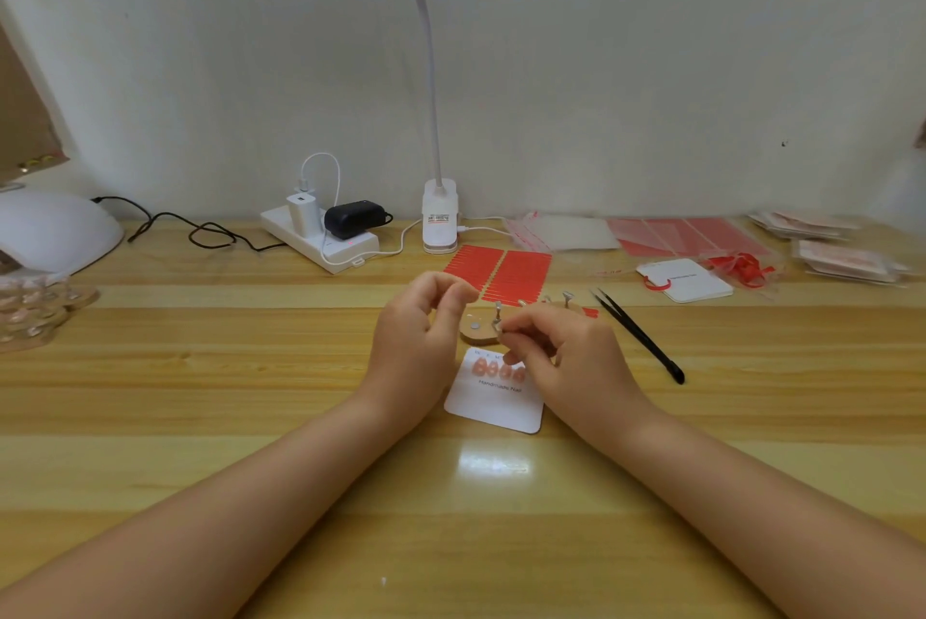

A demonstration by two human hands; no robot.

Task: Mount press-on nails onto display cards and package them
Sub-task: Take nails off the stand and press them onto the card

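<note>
We've got the display card flat on the counter. Right hand pinches a tiny nail just above the card; left hand curled, grip seemingly empty, beside it.

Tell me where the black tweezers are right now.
In the head view the black tweezers lie untouched on the wooden table, to the right of the right hand and in front of the spare white card.
</note>
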